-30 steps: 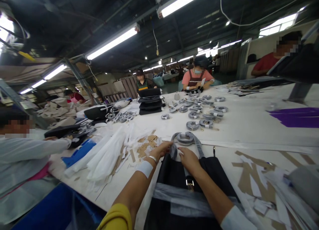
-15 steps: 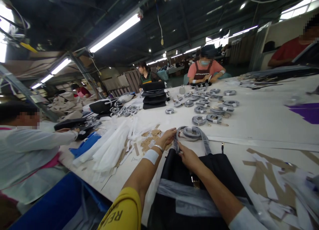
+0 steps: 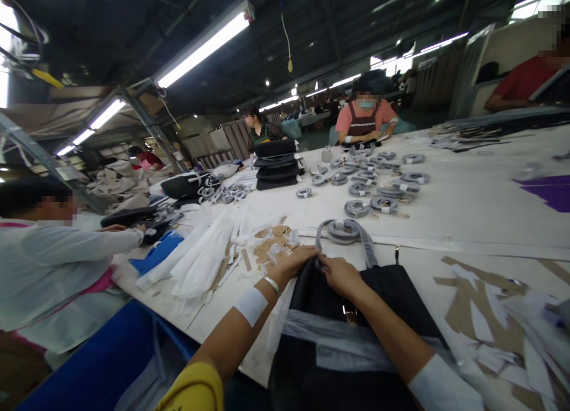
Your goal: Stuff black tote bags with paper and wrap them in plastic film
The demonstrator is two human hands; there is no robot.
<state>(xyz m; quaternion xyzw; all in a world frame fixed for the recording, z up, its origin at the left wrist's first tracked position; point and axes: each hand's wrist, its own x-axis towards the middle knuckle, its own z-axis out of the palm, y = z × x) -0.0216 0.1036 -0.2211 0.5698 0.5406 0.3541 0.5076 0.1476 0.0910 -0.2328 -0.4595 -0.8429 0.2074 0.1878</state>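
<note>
A black bag (image 3: 387, 292) lies in front of me, with a gold clasp (image 3: 350, 315) and a band of clear plastic film (image 3: 338, 340) across it. From its top edge rises a handle (image 3: 367, 244) wrapped in greyish plastic. My left hand (image 3: 299, 261) is closed at the left base of that handle, its fingertips partly hidden. Beside it, my right hand (image 3: 339, 275) pinches the same handle end just above the bag. Behind the handle lies a coiled, wrapped strap (image 3: 342, 231).
Several coiled straps (image 3: 357, 207) and a stack of black bags (image 3: 276, 164) are farther back on the white table (image 3: 467, 203). Card scraps (image 3: 485, 304) lie right, white sheets (image 3: 202, 262) left. A person (image 3: 57, 262) works at the left; others sit across.
My left hand has slid down the wrapped handle to its base, close to my right hand. The view has shifted slightly.
</note>
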